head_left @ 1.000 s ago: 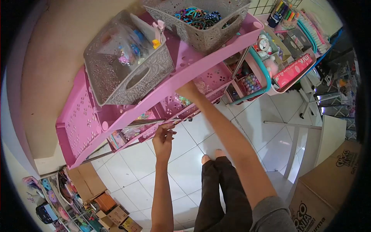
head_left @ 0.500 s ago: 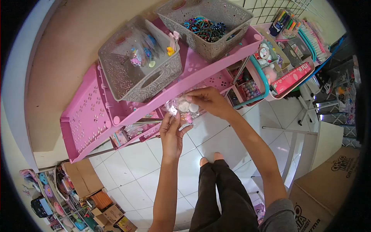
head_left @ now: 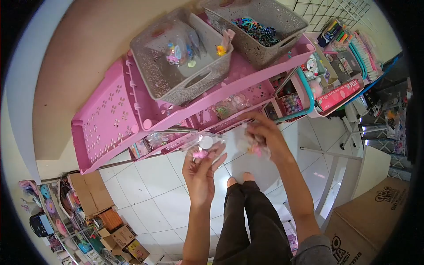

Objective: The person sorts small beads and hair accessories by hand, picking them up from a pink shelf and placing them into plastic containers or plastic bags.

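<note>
My left hand (head_left: 199,170) holds a clear plastic packet (head_left: 205,142) with a white round piece and a pink piece inside. To its right, my right hand (head_left: 265,136) grips another clear packet (head_left: 252,149) with pink and orange bits in it; this hand is somewhat blurred. Both hands are in front of the pink shelf rack (head_left: 198,108), at about the height of its lower tier. On the top tier, a grey basket (head_left: 176,88) contains several clear packets and a small yellow duck piece (head_left: 221,51).
A second grey basket (head_left: 274,48) holds beaded strands. Right of the rack, a cart with a teal handle (head_left: 311,97) carries small goods and a red box (head_left: 339,95). Cardboard boxes stand at lower left and a large carton (head_left: 366,221) at lower right. White tiles (head_left: 154,190) cover the floor.
My hands were close together over the packets; now they are apart, one packet in each. The left moved slightly down, the right moved to the right. The view has shifted a little.
</note>
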`<state>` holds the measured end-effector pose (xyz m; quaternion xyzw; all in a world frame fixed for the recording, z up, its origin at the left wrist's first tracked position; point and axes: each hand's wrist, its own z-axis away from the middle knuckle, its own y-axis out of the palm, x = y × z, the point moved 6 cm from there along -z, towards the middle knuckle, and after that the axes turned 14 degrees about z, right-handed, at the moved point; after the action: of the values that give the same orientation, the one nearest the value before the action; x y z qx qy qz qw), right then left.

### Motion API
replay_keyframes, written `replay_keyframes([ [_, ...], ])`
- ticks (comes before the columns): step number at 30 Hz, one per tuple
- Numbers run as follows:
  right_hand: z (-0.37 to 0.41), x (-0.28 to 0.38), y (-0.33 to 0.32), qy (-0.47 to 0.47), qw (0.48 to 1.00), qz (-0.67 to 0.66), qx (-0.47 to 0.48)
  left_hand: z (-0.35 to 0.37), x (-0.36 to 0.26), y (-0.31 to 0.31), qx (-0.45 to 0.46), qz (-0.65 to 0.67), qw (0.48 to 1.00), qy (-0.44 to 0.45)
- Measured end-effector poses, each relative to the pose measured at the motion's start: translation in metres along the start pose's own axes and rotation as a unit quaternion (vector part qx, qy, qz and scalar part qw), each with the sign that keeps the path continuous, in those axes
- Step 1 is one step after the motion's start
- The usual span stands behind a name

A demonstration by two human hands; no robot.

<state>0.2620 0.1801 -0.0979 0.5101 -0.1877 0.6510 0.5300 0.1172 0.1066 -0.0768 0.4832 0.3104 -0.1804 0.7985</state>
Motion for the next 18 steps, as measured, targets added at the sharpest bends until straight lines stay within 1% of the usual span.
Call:
replay_keyframes([
  [1, 0.006, -0.002, 0.008, -0.001, 1.000, 0.002, 0.003, 0.005, 0.000, 0.003, 0.011, -0.012, 1.000, 0.001],
  [3, 0.019, -0.003, 0.016, -0.042, 0.997, -0.023, -0.054, 0.013, -0.001, 0.004, 0.004, 0.015, 1.000, -0.002],
  [4, 0.023, -0.007, 0.018, -0.043, 0.997, -0.021, -0.054, 0.016, 0.000, 0.006, -0.001, 0.041, 0.999, -0.008],
  [6, 0.029, -0.002, 0.023, -0.150, 0.988, 0.001, -0.035, 0.021, -0.002, 0.010, -0.006, 0.050, 0.999, -0.005],
  [7, 0.031, 0.000, 0.025, -0.148, 0.988, 0.002, -0.035, 0.023, -0.001, 0.008, -0.003, 0.054, 0.998, -0.017],
  [9, 0.041, 0.017, 0.031, -0.192, 0.977, 0.065, -0.061, 0.025, 0.000, 0.006, -0.002, 0.056, 0.998, -0.028],
  [10, 0.043, 0.022, 0.035, -0.192, 0.977, 0.065, -0.060, 0.025, 0.001, 0.004, -0.008, 0.045, 0.998, -0.031],
  [12, 0.046, 0.034, 0.039, -0.223, 0.971, 0.052, -0.060, 0.027, 0.002, 0.003, -0.016, 0.036, 0.999, -0.033],
  [14, 0.044, 0.029, 0.034, -0.217, 0.974, 0.042, -0.056, 0.030, -0.009, 0.005, -0.023, -0.043, 0.997, 0.063],
  [15, 0.043, 0.025, 0.030, -0.212, 0.975, 0.032, -0.053, 0.031, -0.009, 0.002, -0.023, -0.041, 0.997, 0.064],
  [16, 0.044, 0.022, 0.027, -0.212, 0.975, 0.033, -0.052, 0.037, -0.026, 0.009, 0.029, -0.219, 0.950, 0.218],
  [17, 0.045, 0.017, 0.024, -0.192, 0.978, 0.058, -0.061, 0.049, -0.034, 0.020, 0.078, -0.384, 0.847, 0.360],
  [18, 0.046, 0.013, 0.022, -0.172, 0.979, 0.083, -0.069, 0.050, -0.033, 0.018, 0.078, -0.382, 0.847, 0.362],
])
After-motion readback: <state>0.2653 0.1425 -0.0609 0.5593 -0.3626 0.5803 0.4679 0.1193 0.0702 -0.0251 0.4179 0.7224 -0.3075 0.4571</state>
